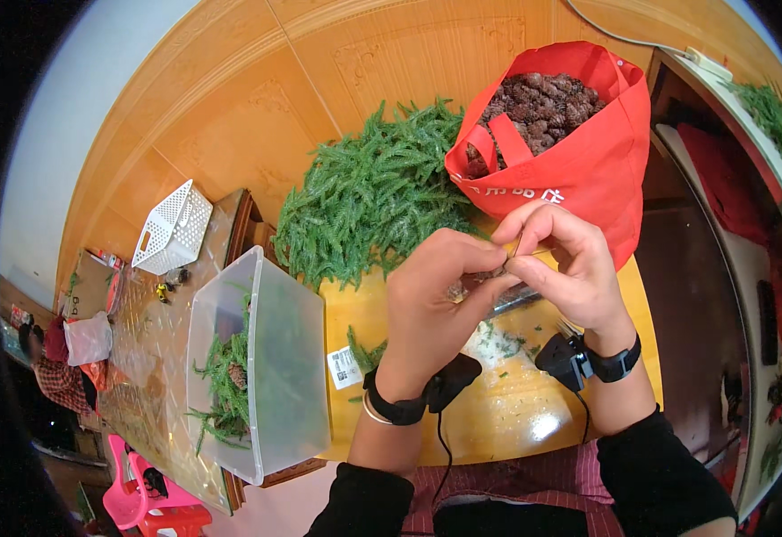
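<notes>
Small item (509, 261) hidden between fingertips

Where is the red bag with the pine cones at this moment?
In the head view, the red bag stands at the upper right on the yellow table, just behind the right hand and right of the green branches.

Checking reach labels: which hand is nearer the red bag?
Right. The right hand sits just below the red bag, nearly touching its lower edge; the left hand is farther to the lower left.
</notes>
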The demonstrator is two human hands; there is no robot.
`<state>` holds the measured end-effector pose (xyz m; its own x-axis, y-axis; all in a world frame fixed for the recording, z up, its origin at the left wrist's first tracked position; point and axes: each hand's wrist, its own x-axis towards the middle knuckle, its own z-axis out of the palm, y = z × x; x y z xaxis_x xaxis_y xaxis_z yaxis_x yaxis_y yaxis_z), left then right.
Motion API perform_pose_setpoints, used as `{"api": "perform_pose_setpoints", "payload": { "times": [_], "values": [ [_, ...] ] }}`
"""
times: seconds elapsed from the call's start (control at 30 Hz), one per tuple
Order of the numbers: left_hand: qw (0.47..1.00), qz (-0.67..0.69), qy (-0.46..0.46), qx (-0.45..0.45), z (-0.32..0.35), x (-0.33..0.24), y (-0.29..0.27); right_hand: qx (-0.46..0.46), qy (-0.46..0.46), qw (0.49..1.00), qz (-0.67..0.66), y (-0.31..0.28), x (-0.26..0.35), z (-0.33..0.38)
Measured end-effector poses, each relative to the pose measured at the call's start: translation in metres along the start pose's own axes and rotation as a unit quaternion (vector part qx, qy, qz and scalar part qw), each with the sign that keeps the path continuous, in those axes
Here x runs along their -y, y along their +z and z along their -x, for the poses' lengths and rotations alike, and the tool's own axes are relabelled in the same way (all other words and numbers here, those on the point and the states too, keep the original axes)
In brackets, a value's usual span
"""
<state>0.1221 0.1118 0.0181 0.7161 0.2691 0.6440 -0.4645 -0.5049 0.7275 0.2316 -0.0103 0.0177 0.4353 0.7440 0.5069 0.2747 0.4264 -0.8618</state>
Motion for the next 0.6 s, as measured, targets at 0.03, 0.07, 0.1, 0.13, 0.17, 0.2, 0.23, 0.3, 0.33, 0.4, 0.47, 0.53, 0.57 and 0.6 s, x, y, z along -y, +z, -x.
{"api": "perform_pose_setpoints", "payload": {
  "times": [0.03, 0.07, 0.1, 0.13, 0.17, 0.2, 0.23, 0.3, 0.33, 0.4, 0.47, 0.53, 0.57, 0.6],
  "values": [
    [1.000, -0.005, 0.014, -0.005, 0.000, 0.001, 0.000, -0.006, 0.006, 1.000, -0.006, 0.001, 0.000, -0.001],
    [1.000, -0.010, 0.027, -0.011, 0.001, 0.001, -0.001, -0.011, 0.012, 1.000, -0.012, 0.002, 0.000, -0.001],
    [1.000, -0.010, 0.027, -0.011, 0.001, 0.002, -0.001, -0.011, 0.012, 1.000, -0.013, 0.002, -0.001, -0.002],
    [1.000, 0.021, 0.013, -0.011, 0.002, 0.003, 0.000, -0.004, 0.003, 0.999, -0.044, 0.001, -0.004, -0.002],
    [0.999, 0.053, -0.001, -0.010, 0.002, 0.004, 0.000, 0.003, -0.007, 0.997, -0.075, 0.000, -0.005, -0.002],
    [0.998, 0.054, -0.001, -0.010, 0.001, 0.004, 0.002, 0.003, -0.007, 0.997, -0.074, 0.000, -0.004, -0.002],
    [0.994, 0.104, -0.027, -0.031, 0.001, 0.004, 0.004, 0.001, -0.003, 0.996, -0.091, 0.000, -0.004, -0.002],
    [0.985, 0.155, -0.053, -0.051, -0.001, 0.005, 0.006, -0.003, 0.002, 0.994, -0.106, -0.001, -0.003, -0.002],
    [0.989, 0.132, -0.054, -0.042, 0.000, 0.005, 0.005, -0.010, 0.011, 0.996, -0.085, -0.001, -0.004, -0.001],
    [0.992, 0.108, -0.056, -0.033, 0.001, 0.005, 0.003, -0.017, 0.020, 0.998, -0.065, 0.001, -0.002, -0.001],
    [0.998, 0.045, -0.025, -0.028, 0.001, 0.004, 0.004, -0.028, 0.057, 0.998, 0.011, 0.002, 0.006, 0.000],
    [0.999, 0.044, -0.029, -0.013, 0.001, 0.004, 0.002, -0.025, 0.064, 0.997, 0.024, 0.002, 0.009, 0.001],
    [0.999, 0.042, -0.032, 0.000, 0.002, 0.003, 0.001, -0.021, 0.071, 0.997, 0.037, 0.002, 0.010, 0.001],
    [0.999, 0.045, -0.031, 0.003, 0.003, 0.002, 0.002, -0.024, 0.071, 0.996, 0.039, 0.002, 0.013, 0.005]
  ]
}}
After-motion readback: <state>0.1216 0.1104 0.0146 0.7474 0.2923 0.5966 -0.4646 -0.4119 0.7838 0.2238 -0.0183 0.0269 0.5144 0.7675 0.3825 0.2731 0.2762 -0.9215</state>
